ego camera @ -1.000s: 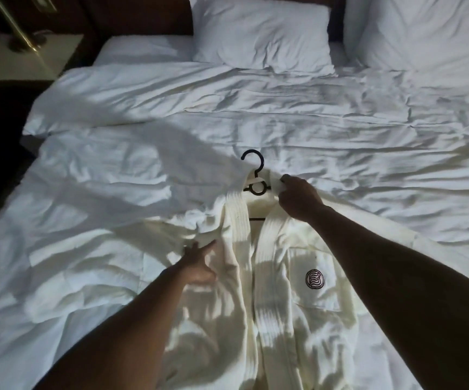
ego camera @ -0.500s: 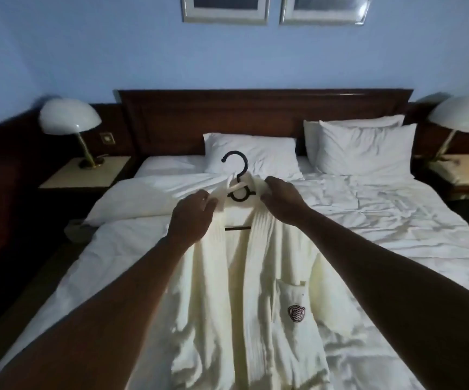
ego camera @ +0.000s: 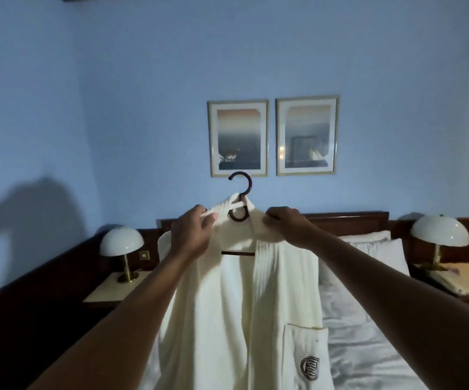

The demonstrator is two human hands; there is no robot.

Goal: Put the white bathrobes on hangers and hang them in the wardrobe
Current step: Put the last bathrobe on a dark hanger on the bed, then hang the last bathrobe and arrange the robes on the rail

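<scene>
A white bathrobe (ego camera: 236,311) hangs on a dark hanger (ego camera: 241,190) held up in front of me above the bed. The hanger's hook sticks out above the collar, and its crossbar shows in the neck opening. My left hand (ego camera: 192,235) grips the robe's left shoulder and collar beside the hook. My right hand (ego camera: 286,226) grips the right shoulder. A dark round logo marks the robe's chest pocket at the lower right. No wardrobe is in view.
A bed (ego camera: 368,347) with white sheets and pillows lies below and behind the robe, against a dark wooden headboard (ego camera: 348,222). Domed lamps (ego camera: 121,243) stand on nightstands on both sides. Two framed pictures (ego camera: 239,137) hang on the blue wall.
Both hands have lifted the robe on its hanger off the bed to chest height. My left hand moved from the robe's front up to the shoulder. My view tilted up to the wall.
</scene>
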